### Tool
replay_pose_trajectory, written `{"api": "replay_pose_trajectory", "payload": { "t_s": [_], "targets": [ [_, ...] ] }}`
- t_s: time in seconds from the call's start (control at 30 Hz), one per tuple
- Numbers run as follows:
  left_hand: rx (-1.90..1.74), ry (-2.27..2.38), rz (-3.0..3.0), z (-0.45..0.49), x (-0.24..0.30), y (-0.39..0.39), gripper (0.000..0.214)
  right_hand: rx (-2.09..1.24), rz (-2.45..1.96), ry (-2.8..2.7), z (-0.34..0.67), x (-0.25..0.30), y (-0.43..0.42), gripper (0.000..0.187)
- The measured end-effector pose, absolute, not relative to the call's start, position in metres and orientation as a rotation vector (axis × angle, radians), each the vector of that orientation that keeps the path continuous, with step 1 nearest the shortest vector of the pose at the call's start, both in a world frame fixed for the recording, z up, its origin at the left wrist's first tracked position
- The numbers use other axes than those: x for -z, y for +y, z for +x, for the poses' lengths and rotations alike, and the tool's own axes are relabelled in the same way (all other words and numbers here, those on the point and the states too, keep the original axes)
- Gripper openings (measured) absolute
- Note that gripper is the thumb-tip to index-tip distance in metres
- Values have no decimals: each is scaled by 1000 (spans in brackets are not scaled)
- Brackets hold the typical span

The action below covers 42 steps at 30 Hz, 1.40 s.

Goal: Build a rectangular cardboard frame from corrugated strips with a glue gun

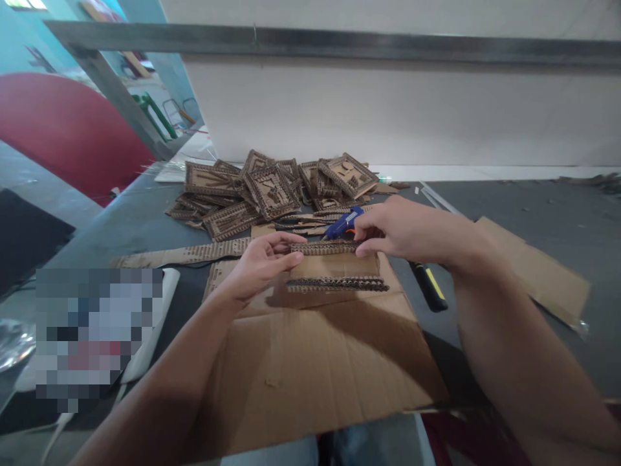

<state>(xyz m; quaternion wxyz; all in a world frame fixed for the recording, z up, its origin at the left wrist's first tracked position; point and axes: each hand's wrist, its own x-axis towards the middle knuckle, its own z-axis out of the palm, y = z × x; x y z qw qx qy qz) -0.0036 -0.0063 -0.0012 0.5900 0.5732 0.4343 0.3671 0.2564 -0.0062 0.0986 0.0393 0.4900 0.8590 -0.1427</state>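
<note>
Two ridged strips [338,284] edged a smooth, rectangular cardboard piece [334,266]; the left hand [262,262] pinched the far strip [325,248] at left, the right hand [392,226] at right.

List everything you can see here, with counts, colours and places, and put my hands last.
small cardboard panel: one, brown, ridged strips on near and far edges, between the hands
large cardboard sheet: one, brown, beneath it
decorated panels: many, overlapping, brown, back of table
long ridged strip: one, brown, beyond left forearm
glue gun: one, blue, by right hand
tool handle: one, black and yellow, right of sheet
flat cardboard: one, brown, far right
pixelated item: unclear, front left
table: one, dark grey, underneath
red chair back: one, back left
metal bar: one, grey, across top
left hand: one, far strip's left end
right hand: one, its right end
</note>
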Motion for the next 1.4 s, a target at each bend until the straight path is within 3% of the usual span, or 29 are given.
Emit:
{"api": "replay_pose_trajectory", "payload": {
  "t_s": [0.43, 0.6, 0.87, 1.07, 1.4],
  "targets": [
    [-911, 971, 1176, -3, 0, -5, 35, 475, 1501, 2662, 255, -99, -5, 17],
    [-823, 943, 1116, -4, -3, -9, 44, 496, 1476, 2703, 252, -98, -6, 16],
    [-822, 1016, 1289, -5, 3, -9, 43, 362, 1358, 2802, 241, -89, -6, 13],
    [-836, 1075, 1388, -7, 0, -9, 41, 456, 1387, 2808, 241, -87, -6, 9],
    [-905, 1055, 1427, -5, -1, -9, 37, 468, 1251, 2879, 233, -82, -6, 18]
  ]
}}
